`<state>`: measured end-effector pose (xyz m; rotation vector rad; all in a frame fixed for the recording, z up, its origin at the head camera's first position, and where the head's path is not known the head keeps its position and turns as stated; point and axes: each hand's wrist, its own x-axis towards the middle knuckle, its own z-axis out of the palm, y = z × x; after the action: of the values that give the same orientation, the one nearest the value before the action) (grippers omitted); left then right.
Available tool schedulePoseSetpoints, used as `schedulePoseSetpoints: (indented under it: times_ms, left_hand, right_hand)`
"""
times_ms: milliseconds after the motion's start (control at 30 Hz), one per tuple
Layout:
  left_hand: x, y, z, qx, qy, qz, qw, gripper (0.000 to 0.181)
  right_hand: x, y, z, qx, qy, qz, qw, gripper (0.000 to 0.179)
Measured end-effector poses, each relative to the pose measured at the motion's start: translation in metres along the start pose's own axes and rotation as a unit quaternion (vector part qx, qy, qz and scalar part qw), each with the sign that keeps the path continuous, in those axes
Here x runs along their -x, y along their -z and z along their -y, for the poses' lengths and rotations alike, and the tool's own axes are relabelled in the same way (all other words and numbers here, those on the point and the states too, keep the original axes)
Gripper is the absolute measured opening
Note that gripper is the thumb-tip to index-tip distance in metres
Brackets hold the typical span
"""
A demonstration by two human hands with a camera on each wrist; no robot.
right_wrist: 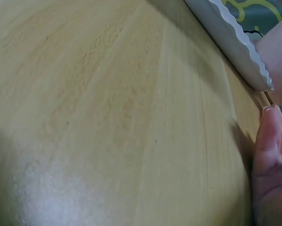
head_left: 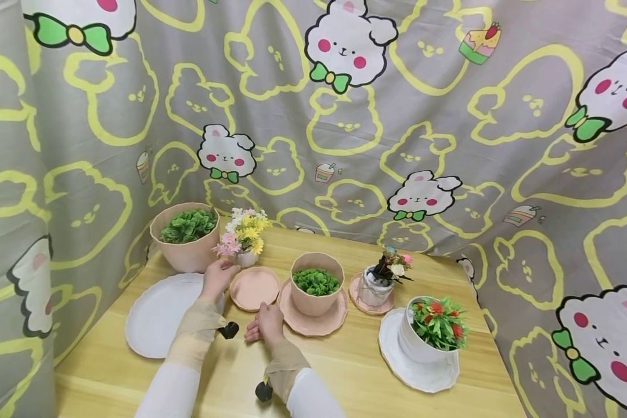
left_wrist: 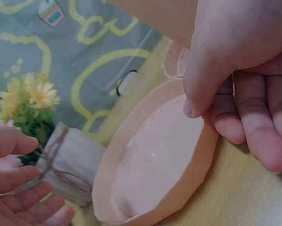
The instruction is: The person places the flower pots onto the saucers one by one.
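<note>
My left hand [head_left: 220,277] reaches toward a small whitish pot [left_wrist: 72,165] tied with twine, which holds yellow, pink and white flowers [head_left: 247,232]. In the left wrist view its fingers [left_wrist: 30,197] are spread and relaxed, overlapping the pot's near side. To the right of that pot lies a shallow pink saucer [head_left: 255,289]. My right hand [head_left: 267,326] is at its front rim, thumb [left_wrist: 197,101] over the inner edge and fingers outside, pinching the rim. The right wrist view catches one fingertip [right_wrist: 269,127] against the saucer's edge.
A large pink pot [head_left: 188,249] with greenery stands behind a white scalloped plate [head_left: 162,319] on the left. Right of my hands, a pink pot [head_left: 317,296], a small white pot [head_left: 375,290] and a white pot [head_left: 423,342] stand on saucers. A patterned curtain [head_left: 277,116] surrounds the table.
</note>
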<state>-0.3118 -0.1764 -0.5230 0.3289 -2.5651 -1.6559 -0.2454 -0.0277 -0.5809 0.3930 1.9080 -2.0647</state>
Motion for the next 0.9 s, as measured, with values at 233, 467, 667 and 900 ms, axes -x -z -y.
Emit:
schedulePoseSetpoints:
  times_ms: [233,467,667,900]
  left_hand:
    - [-0.021,-0.011,0.005,-0.01,0.013,-0.026,0.9995,0.055]
    - [-0.042,-0.017,0.004,-0.019,-0.002,-0.02,0.9996,0.066]
    - [-0.052,-0.019,-0.002,-0.028,0.001,-0.024,0.9993,0.075]
    - [-0.064,-0.023,0.005,-0.036,-0.017,-0.021,0.999,0.088]
  right_hand:
    - [-0.001,-0.002,-0.001,0.006,0.001,-0.019,0.9998,0.039]
    - [-0.004,-0.004,-0.005,0.026,0.013,-0.035,0.9989,0.041]
    - [-0.004,-0.005,-0.004,0.025,0.013,-0.034,0.999,0.04]
    - [-0.002,-0.003,-0.004,0.029,0.009,-0.035,0.9989,0.042]
